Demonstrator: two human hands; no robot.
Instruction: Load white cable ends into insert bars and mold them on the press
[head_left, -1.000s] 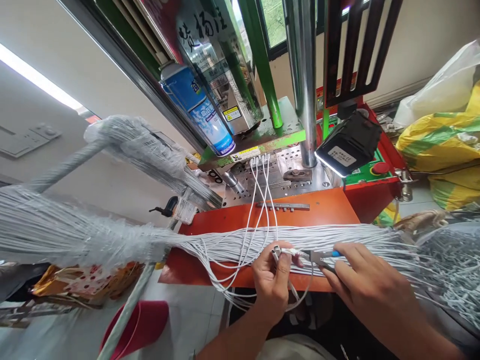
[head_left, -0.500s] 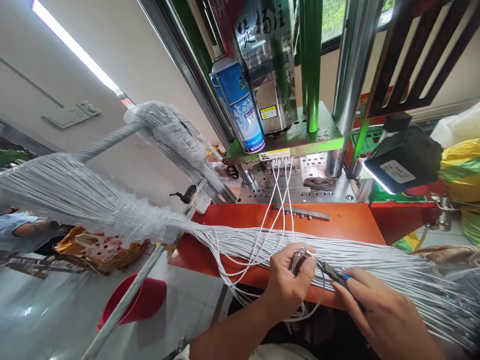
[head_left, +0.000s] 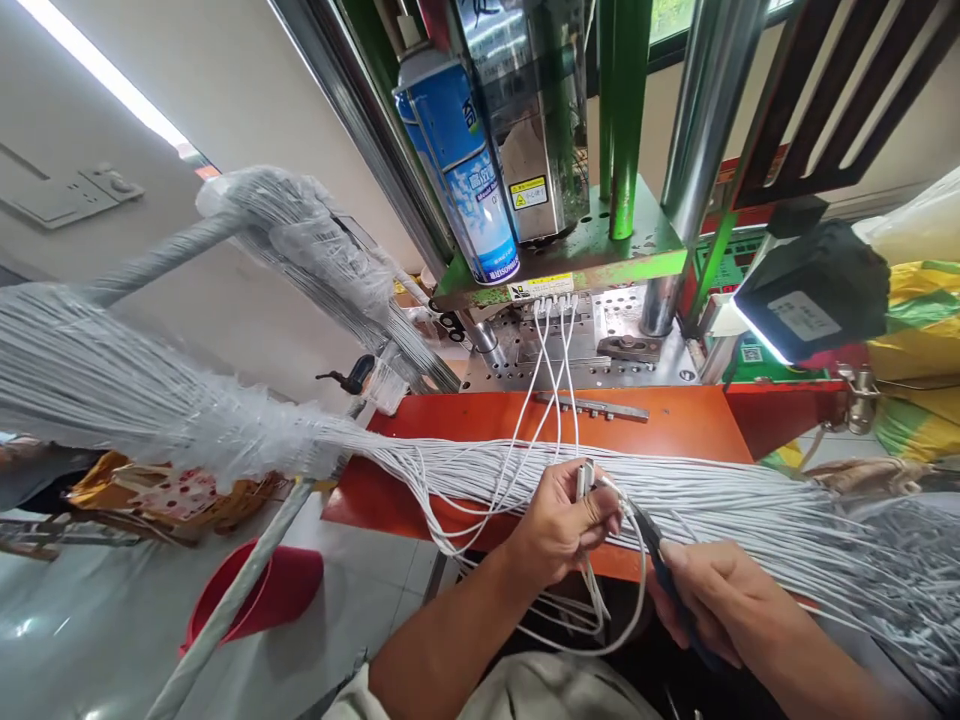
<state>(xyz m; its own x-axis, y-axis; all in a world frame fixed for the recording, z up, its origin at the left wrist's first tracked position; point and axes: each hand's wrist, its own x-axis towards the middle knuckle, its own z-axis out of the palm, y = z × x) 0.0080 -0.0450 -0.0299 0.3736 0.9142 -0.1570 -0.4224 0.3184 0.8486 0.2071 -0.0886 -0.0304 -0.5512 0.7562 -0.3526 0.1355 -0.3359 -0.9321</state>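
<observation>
My left hand (head_left: 566, 525) is closed around the ends of several white cables, with pale connector ends showing above the thumb. From it a white cable (head_left: 642, 590) loops down and to the right. My right hand (head_left: 739, 600) grips dark-handled pliers (head_left: 651, 535), whose jaws reach to a cable end beside my left fingertips. Whether the jaws are closed on it is too small to tell. Behind both hands a thick bundle of white cables (head_left: 480, 470) lies across the orange tray (head_left: 450, 415). Several cables run up from there into the press mould (head_left: 555, 310).
A blue spray can (head_left: 469, 180) stands on the green press plate (head_left: 600, 265). A metal bar (head_left: 600, 408) lies on the tray's back part. To the right is a black lamp (head_left: 814, 295). Plastic-wrapped cables (head_left: 150, 390) hang over a rack at left, above a red bucket (head_left: 281, 595).
The pliers have swung to point more steeply upward, and my right hand has turned with them. My left hand has shifted slightly left and up, and the looped cable now shows more. The view has shifted.
</observation>
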